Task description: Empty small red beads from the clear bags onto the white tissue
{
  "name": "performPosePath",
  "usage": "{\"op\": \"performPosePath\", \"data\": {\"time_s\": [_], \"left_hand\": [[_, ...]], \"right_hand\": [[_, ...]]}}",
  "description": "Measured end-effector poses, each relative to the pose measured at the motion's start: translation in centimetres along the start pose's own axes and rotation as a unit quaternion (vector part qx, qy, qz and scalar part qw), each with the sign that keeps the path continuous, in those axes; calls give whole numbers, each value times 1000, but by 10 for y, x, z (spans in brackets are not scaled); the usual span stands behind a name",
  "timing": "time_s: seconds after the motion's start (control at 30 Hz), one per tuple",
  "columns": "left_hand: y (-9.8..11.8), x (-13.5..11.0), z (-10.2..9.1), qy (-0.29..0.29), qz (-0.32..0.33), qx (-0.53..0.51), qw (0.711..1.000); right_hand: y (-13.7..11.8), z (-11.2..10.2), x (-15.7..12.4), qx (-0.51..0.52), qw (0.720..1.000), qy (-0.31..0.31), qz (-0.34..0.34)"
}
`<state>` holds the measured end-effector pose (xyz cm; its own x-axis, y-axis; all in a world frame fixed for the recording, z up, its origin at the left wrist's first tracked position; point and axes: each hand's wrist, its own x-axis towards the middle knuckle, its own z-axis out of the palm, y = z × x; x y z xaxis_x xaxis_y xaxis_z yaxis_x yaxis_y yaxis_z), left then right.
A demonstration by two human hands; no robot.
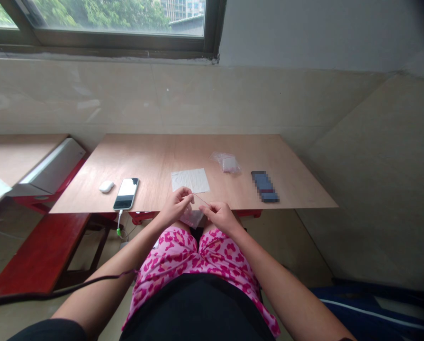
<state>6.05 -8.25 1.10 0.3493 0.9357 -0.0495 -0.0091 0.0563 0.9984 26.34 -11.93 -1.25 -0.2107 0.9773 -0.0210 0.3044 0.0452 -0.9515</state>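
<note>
My left hand [177, 204] and my right hand [221, 218] are both closed in a pinch just in front of the wooden table's near edge [197, 206], above my knees. Between them stretches a thin thread or needle [201, 200]; I cannot tell which. A small clear plastic bag [193, 218] hangs under my fingers, touching both hands. Just beyond my left hand, a white paper sheet [190, 180] lies flat on the table.
On the table are a phone [126, 193] on a white charging cable, a small white case [106, 186], a crumpled clear bag [226, 163] and a dark flat object [265, 186]. A red bench [44, 251] stands at the left, and a white box [51, 168] beyond it.
</note>
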Motion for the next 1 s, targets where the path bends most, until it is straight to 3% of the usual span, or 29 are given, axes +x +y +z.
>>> {"op": "performPosePath", "data": {"time_s": [0.2,0.3,0.37,0.47,0.53,0.63,0.7,0.77,0.83,0.9,1.0], "left_hand": [[1,2,-2,14,-12,-68,998],[2,2,-2,20,-7,-73,997],[4,1,-2,26,-1,-73,997],[6,0,-3,37,7,-79,996],[5,1,-5,47,12,-76,996],[-1,3,-8,56,11,-66,996],[-6,4,-9,50,5,-60,997],[-9,5,-9,40,-3,-54,998],[-9,5,-9,34,-10,-49,998],[-8,5,-8,32,-15,-44,998],[-6,6,-9,21,-20,-30,999]], "right_hand": [[17,18,7,58,997,40,19],[16,24,10,164,985,11,46],[13,24,10,203,978,11,48],[8,16,14,204,977,58,28],[7,1,23,201,974,101,11],[6,-40,49,178,967,180,-18],[8,-75,73,106,965,240,-27],[12,-108,94,-36,955,295,8],[19,-132,107,-85,945,313,29],[28,-142,108,-124,938,322,34],[46,-132,93,-223,926,304,-4]]}}
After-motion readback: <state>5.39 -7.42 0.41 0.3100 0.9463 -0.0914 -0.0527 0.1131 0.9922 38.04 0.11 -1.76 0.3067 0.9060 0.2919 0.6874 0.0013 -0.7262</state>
